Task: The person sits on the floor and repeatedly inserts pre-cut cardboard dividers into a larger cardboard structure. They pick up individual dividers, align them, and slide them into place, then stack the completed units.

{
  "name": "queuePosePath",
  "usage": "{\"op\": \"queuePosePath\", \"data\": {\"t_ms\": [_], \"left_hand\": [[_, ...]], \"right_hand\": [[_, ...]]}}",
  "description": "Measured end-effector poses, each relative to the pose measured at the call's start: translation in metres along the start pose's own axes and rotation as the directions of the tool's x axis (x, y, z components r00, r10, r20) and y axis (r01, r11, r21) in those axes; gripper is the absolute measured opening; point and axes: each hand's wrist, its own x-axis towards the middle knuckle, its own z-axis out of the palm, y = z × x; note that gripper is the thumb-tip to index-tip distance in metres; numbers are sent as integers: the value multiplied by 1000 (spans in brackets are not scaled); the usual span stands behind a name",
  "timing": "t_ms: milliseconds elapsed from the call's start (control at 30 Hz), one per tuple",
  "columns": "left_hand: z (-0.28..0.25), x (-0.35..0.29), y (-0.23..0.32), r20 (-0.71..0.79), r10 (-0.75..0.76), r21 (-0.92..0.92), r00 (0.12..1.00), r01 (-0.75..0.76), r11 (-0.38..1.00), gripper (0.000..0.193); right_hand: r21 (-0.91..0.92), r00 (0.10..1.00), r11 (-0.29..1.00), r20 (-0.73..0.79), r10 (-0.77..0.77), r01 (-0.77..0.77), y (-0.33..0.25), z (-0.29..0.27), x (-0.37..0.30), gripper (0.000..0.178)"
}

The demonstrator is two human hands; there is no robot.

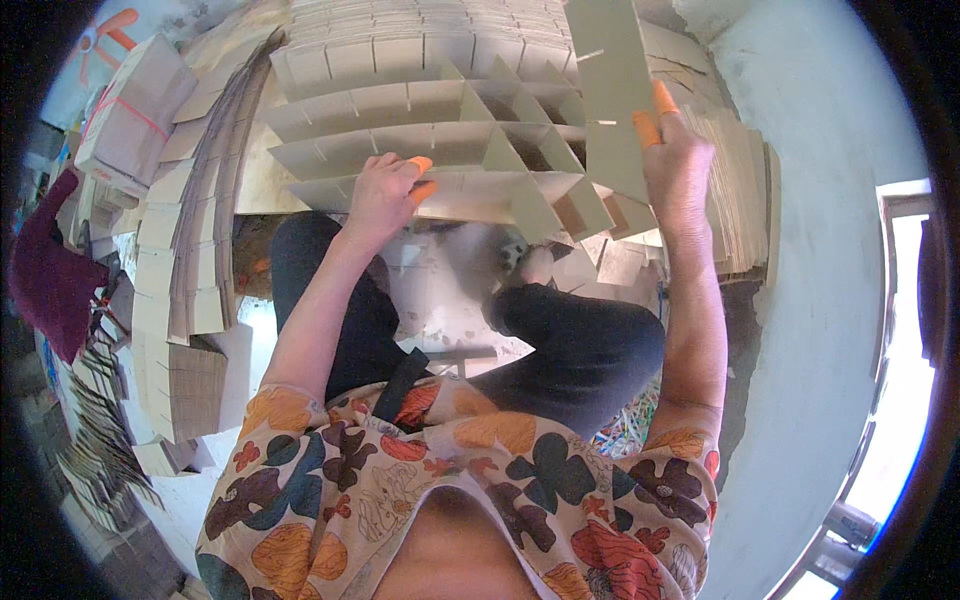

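Note:
A partly slotted-together cardboard divider grid (pixel 530 150) stands before me, with long strips running left to right and shorter cross strips at its right side. My left hand (pixel 385 200), orange covers on thumb and finger, pinches the top edge of the nearest long cardboard strip (pixel 470 195). In my right hand (pixel 680 165), also with orange fingertip covers, is an upright slotted cardboard strip (pixel 612 90), gripped by its right edge. That strip rises over the grid's right end and hides part of it. Its lower end overlaps the cross strips; I cannot tell whether it is slotted in.
Slotted cardboard strips lie in rows at the back (pixel 420 50), and more stacks line the left (pixel 190 220) and right (pixel 735 190). A box with red strapping (pixel 135 120) sits at far left, near an orange fan (pixel 105 40). A pale wall (pixel 830 250) bounds the right.

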Motion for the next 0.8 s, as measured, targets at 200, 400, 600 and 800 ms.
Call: {"op": "queuePosePath", "data": {"t_ms": [200,400,600,800], "left_hand": [[1,-6,-6,-37,50,-4,998,-51,999,24],[11,-8,-12,-79,93,-69,992,-99,993,17],[6,-3,-6,-16,59,-59,998,-59,996,13],[6,-1,-4,-6,57,-65,998,-57,996,14]], "right_hand": [[-44,981,997,183,-62,71,-45,5,5,15],[320,955,945,296,-33,-67,-68,34,-4,15],[381,935,914,355,-3,-141,-82,38,5,12],[377,938,925,335,-85,-51,-88,50,4,11]]}}
